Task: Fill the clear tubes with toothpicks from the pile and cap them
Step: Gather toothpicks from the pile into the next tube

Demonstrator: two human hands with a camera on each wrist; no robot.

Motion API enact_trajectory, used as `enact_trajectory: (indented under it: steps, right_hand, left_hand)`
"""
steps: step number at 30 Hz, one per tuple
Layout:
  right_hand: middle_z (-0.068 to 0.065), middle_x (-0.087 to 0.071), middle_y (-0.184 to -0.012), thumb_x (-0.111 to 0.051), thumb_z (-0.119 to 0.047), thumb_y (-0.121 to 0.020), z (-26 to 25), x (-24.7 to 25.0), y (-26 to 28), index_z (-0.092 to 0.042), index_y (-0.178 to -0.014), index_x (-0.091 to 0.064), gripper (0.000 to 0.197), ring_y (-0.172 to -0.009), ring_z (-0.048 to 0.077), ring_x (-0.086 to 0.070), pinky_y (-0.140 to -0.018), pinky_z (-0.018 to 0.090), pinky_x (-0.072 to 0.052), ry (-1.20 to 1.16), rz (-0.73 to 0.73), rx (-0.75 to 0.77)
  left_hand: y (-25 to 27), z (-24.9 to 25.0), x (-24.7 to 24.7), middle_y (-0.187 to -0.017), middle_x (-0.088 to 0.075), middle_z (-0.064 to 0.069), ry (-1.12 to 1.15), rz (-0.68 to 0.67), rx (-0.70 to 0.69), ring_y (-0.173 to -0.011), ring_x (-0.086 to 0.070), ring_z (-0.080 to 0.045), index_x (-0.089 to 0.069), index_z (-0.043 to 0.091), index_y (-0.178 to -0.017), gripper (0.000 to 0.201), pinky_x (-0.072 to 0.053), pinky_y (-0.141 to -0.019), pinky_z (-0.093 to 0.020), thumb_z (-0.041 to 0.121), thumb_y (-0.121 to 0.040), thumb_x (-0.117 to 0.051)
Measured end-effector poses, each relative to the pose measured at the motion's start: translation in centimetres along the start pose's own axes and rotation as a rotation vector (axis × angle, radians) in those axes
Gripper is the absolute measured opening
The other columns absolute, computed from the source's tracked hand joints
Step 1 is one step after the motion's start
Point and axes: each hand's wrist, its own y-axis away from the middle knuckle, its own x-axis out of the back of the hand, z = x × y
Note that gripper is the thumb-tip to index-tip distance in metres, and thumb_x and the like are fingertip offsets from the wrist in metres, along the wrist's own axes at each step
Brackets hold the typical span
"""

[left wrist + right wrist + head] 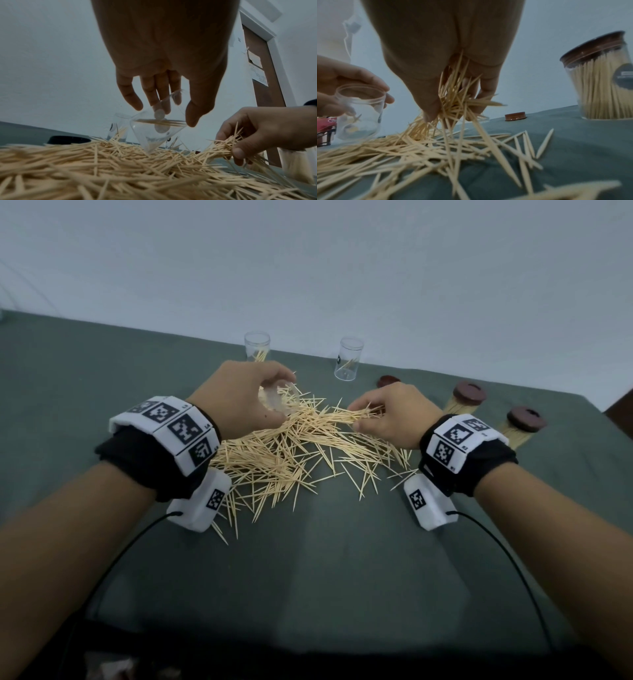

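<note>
A loose pile of toothpicks [291, 450] [102, 165] [419, 148] covers the middle of the green table. My left hand [246, 402] [164, 102] holds a clear tube [277, 402] [154, 129] [359, 111] tilted over the pile's far left side, with a few toothpicks inside. My right hand [380, 416] [452, 102] [240, 146] grips a bunch of toothpicks [359, 414] [453, 97] at the pile's far right. Two more open clear tubes [257, 347] [348, 359] stand behind, each with a few toothpicks.
A loose brown cap [388, 381] [515, 116] lies behind my right hand. Two capped tubes full of toothpicks [466, 398] [522, 422] [604, 81] stand at the far right. The table's near half is bare green cloth [325, 559].
</note>
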Motion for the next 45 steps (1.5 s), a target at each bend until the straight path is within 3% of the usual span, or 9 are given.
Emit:
enact_trajectory:
  steps: [2,6,13,18,25,30,34,40,45]
  right_hand:
    - [-0.005,-0.068,-0.1,-0.073,-0.039,-0.083,0.0,0.4,0.1,-0.036,-0.11,-0.07,0.027,-0.086,0.01,-0.064,-0.072,0.018,-0.044,-0.058,0.011,-0.007]
    - [-0.015,-0.068,-0.075,-0.074,-0.035,-0.082,-0.1,1.3,0.1,-0.036,-0.103,-0.073,0.021,-0.059,-0.002,-0.059,-0.051,0.007,-0.04,-0.136,0.035,0.017]
    - [-0.015,-0.066,-0.066,-0.075,-0.033,-0.082,-1.1,2.4,0.3,-0.037,-0.101,-0.073,0.02,-0.05,-0.003,-0.049,-0.052,0.007,-0.039,-0.219,0.049,0.082]
    - [-0.026,-0.061,-0.056,-0.076,-0.03,-0.082,-2.3,2.4,0.6,-0.037,-0.099,-0.073,0.019,-0.05,-0.005,-0.05,-0.052,0.005,-0.036,-0.239,0.012,0.147]
    - [-0.026,-0.067,-0.075,-0.076,-0.038,-0.08,-3.1,1.1,0.4,-0.035,-0.107,-0.074,0.027,-0.069,-0.013,-0.059,-0.069,0.01,-0.039,-0.218,-0.006,0.166]
    - [-0.021,-0.066,-0.069,-0.075,-0.035,-0.082,-3.6,0.7,0.7,-0.034,-0.108,-0.074,0.026,-0.058,-0.011,-0.056,-0.057,0.004,-0.035,-0.226,0.028,0.18]
    - [-0.025,-0.064,-0.072,-0.073,-0.036,-0.083,-3.9,0.7,0.8,-0.034,-0.109,-0.073,0.026,-0.06,-0.013,-0.055,-0.06,0.003,-0.036,-0.203,0.025,0.18]
    - [-0.032,-0.058,-0.068,-0.067,-0.034,-0.089,-3.7,0.5,0.7,-0.036,-0.115,-0.07,0.026,-0.062,-0.02,-0.051,-0.067,0.003,-0.035,-0.17,-0.02,0.18]
    - [-0.017,-0.072,-0.098,-0.071,-0.036,-0.086,-3.9,0.4,0.7,-0.035,-0.114,-0.07,0.028,-0.077,-0.011,-0.057,-0.081,0.012,-0.042,-0.147,0.016,0.162]
  left_hand:
    - [0.0,-0.1,0.1,-0.11,-0.064,0.01,-0.001,0.005,-0.001,-0.087,-0.054,0.0,-0.059,0.03,-0.13,0.056,-0.034,-0.072,-0.005,0.025,-0.078,-0.078]
    - [0.0,-0.2,0.2,-0.116,-0.062,0.009,-0.004,0.001,-0.015,-0.098,-0.051,-0.004,-0.057,0.03,-0.133,0.057,-0.035,-0.086,-0.017,0.027,-0.079,-0.077]
    - [-0.2,-0.4,0.0,-0.121,-0.063,0.01,-0.019,-0.021,0.016,-0.102,-0.051,-0.003,-0.055,0.025,-0.133,0.058,-0.035,-0.09,-0.018,0.027,-0.08,-0.077]
    - [0.0,0.1,-0.2,-0.123,-0.062,0.01,-0.011,-0.043,0.015,-0.106,-0.053,-0.005,-0.057,0.026,-0.132,0.057,-0.037,-0.093,-0.021,0.028,-0.079,-0.078]
    - [0.3,1.7,-0.7,-0.117,-0.064,0.01,0.036,-0.05,-0.05,-0.104,-0.055,-0.006,-0.059,0.025,-0.13,0.055,-0.038,-0.09,-0.02,0.031,-0.079,-0.078]
    - [0.5,2.4,-1.1,-0.106,-0.061,0.015,0.066,-0.05,-0.051,-0.103,-0.056,-0.005,-0.06,0.025,-0.128,0.054,-0.035,-0.075,-0.008,0.032,-0.078,-0.079]
    - [0.3,2.1,-0.8,-0.114,-0.063,0.014,0.103,-0.024,-0.011,-0.108,-0.056,-0.006,-0.059,0.025,-0.129,0.056,-0.038,-0.089,-0.018,0.035,-0.078,-0.079]
    - [0.3,1.9,-0.6,-0.115,-0.063,0.015,0.074,-0.011,-0.011,-0.107,-0.056,-0.005,-0.06,0.026,-0.129,0.055,-0.036,-0.091,-0.017,0.036,-0.078,-0.078]
    - [0.4,2.3,-1.0,-0.117,-0.064,0.011,0.071,-0.025,-0.03,-0.105,-0.055,-0.005,-0.06,0.024,-0.129,0.054,-0.037,-0.09,-0.018,0.03,-0.079,-0.078]
